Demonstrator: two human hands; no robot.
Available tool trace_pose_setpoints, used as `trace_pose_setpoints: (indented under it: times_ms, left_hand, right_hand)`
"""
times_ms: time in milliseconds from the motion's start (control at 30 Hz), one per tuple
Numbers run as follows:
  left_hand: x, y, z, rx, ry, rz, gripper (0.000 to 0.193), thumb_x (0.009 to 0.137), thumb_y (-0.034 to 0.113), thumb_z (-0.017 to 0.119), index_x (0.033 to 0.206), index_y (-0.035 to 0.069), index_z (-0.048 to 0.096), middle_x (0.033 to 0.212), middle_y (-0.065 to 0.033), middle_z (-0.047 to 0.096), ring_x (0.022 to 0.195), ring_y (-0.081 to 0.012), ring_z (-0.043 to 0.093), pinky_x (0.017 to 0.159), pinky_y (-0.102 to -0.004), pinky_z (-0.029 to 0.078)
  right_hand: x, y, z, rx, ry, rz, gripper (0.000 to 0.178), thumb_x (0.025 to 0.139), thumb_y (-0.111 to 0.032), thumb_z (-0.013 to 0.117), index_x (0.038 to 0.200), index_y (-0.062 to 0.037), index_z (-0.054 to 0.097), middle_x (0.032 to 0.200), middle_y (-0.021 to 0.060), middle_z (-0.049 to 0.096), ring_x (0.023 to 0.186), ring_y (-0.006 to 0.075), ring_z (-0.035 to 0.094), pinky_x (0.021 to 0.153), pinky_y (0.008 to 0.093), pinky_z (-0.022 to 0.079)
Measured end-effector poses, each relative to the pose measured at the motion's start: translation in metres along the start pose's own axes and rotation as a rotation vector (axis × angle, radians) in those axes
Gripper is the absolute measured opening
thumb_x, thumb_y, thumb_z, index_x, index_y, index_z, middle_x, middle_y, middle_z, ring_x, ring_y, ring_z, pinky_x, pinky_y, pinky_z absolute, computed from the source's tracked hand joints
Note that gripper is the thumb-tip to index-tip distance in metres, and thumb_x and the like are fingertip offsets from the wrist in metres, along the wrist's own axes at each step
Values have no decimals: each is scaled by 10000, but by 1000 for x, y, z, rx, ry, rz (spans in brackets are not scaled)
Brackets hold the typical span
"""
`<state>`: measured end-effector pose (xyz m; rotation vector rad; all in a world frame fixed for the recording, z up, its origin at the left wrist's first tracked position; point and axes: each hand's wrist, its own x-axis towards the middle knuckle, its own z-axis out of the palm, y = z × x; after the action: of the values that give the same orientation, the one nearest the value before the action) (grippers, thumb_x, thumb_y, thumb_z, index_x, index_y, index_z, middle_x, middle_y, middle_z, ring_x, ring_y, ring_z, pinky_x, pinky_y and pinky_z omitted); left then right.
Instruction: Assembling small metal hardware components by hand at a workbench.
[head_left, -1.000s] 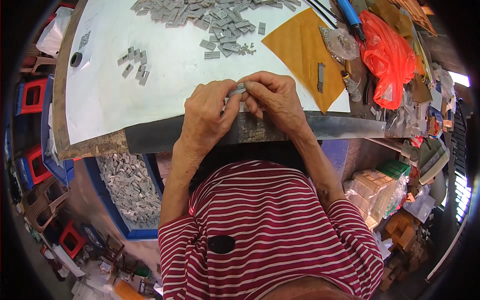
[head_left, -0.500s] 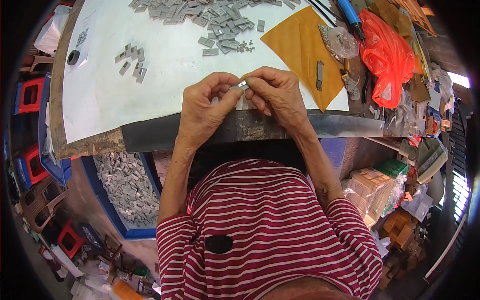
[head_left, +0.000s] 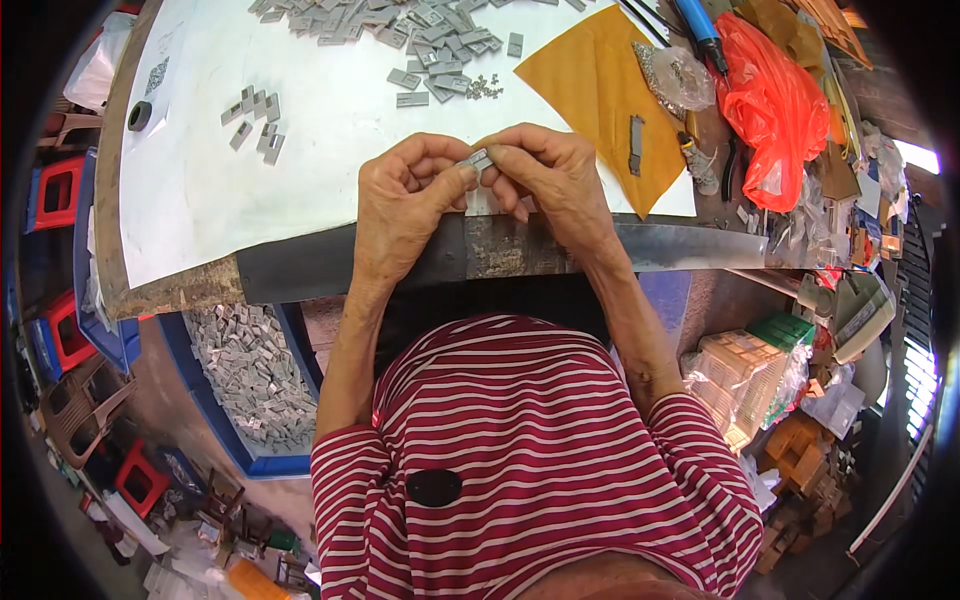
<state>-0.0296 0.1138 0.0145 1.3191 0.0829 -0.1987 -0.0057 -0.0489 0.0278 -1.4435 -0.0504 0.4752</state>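
Between my two hands, over the near edge of the white sheet, is a small grey rectangular metal piece [head_left: 480, 160]. My left hand [head_left: 412, 200] pinches its left end between thumb and fingers. At its right end the thumb and forefinger of my right hand [head_left: 552, 180] are closed on it, with the other fingers curled below. The fingertips hide part of the piece. Beyond my hands lies a large heap of similar grey pieces [head_left: 430, 50], with a small pile of tiny metal parts [head_left: 485, 87] at its near side. Several more pieces [head_left: 255, 118] form a loose group to the left.
A brown paper sheet [head_left: 590, 90] with a dark strip [head_left: 636, 145] on it lies at the right. Past it are a red plastic bag [head_left: 770, 110] and a blue-handled tool [head_left: 700, 25]. Below the table's left side, a blue bin [head_left: 215, 420] holds many grey pieces.
The metal piece has turned between my fingers, its bright face now looking duller. Both hands have shifted very slightly left, and the whole view has moved a little with them.
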Motion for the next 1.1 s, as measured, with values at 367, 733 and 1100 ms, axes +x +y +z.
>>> trace_pose_setpoints:
  times_ms: [367, 733, 1100]
  left_hand:
    - [-1, 2, 3, 108, -2, 8, 135, 800, 35, 610, 918, -31, 602, 705, -26, 614, 607, -46, 534, 549, -164, 431]
    - [-8, 1, 6, 291, 39, 103, 160, 778, 48, 627, 921, -20, 603, 722, -30, 621, 648, -72, 564, 588, -208, 462]
    - [-8, 3, 5, 668, 158, 384, 184, 764, 40, 652, 933, -13, 604, 694, -66, 604, 626, -102, 554, 583, -224, 454]
  right_hand:
    - [1, 1, -4, 67, -22, 25, 151, 858, -79, 531, 878, 46, 613, 614, 51, 582, 463, 60, 505, 393, 161, 386]
    - [2, 2, 3, -14, 31, -45, 107, 804, -48, 531, 769, 36, 588, 550, 24, 536, 431, 40, 477, 355, 168, 354]
    - [7, 4, 7, 109, 44, -2, 152, 859, -81, 553, 893, 56, 611, 668, 67, 594, 481, 65, 511, 391, 170, 394]
